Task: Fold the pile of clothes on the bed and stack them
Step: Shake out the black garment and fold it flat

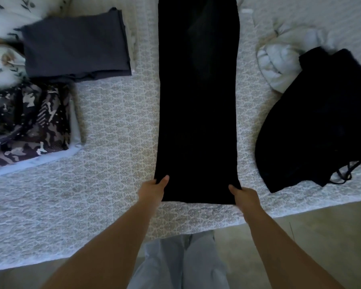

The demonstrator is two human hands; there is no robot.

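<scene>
Black garment (198, 101) lay flat down the middle of the bed (117, 126), long axis running straight away from the person, near end at the bed's edge, far end out of view at the top. It looked folded lengthwise into a long strip, slightly wider at the near end.

Left hand (153, 189) pinched the near left corner, thumb on top of the cloth. Right hand (243, 195) pinched the near right corner the same way.

No containers seen. To the left, well apart from the strip: a folded dark grey piece (75, 46), and nearer, a folded camouflage-print piece (27, 122) resting on pale blue fabric (75, 130). To the right: a loose black heap (317, 122) with thin straps trailing, partly over a crumpled white item (279, 61). A leaf-print pillow (0, 19) sat at far left.

Nothing lay on the strip.
</scene>
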